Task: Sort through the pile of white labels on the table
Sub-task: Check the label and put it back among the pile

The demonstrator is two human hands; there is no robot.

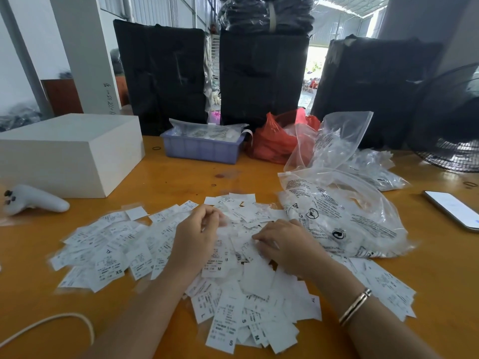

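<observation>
A wide pile of white labels (233,301) printed with size letters (XS, S, M, L) is spread over the orange wooden table (166,182). My left hand (197,237) hovers over the middle of the pile with fingers curled, pinching a blurred label between thumb and fingertips. My right hand (287,244) lies palm down on the pile just to the right, fingers bent and their tips touching the labels. A bracelet circles my right wrist.
Clear plastic bags (342,216) with more labels lie right of the pile. A purple bin (202,147), red bag (280,141) and white box (70,151) stand behind. A white controller (33,200) lies left, a phone (453,208) and a fan (451,125) right, a cable (51,322) at front left.
</observation>
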